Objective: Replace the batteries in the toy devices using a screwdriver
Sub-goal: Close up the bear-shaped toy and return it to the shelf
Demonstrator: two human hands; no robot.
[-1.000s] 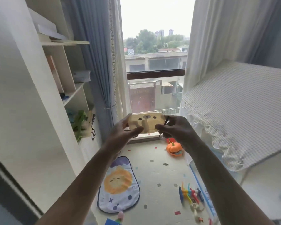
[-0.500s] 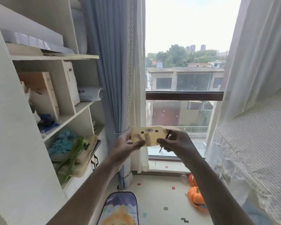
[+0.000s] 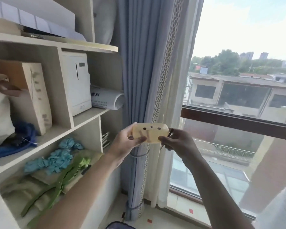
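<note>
I hold a pale yellow toy device (image 3: 150,132) with a small animal face at chest height, in front of the blue curtain. My left hand (image 3: 125,142) grips its left end, thumb across the front. My right hand (image 3: 178,142) grips its right end and also pinches a thin dark screwdriver (image 3: 169,131), whose shaft sticks out above and below the fingers. The toy's back side is hidden from me.
A white shelf unit (image 3: 89,116) stands at the left with boxes, a white appliance (image 3: 77,83), blue fabric and green straps (image 3: 69,172). A tied blue curtain (image 3: 139,80) and a sheer curtain hang ahead. A large window (image 3: 238,113) fills the right.
My head has turned up and to the left, so the floor, mat and bed have left the view. The toy has rotated a little, and both hands have kept their grip.
</note>
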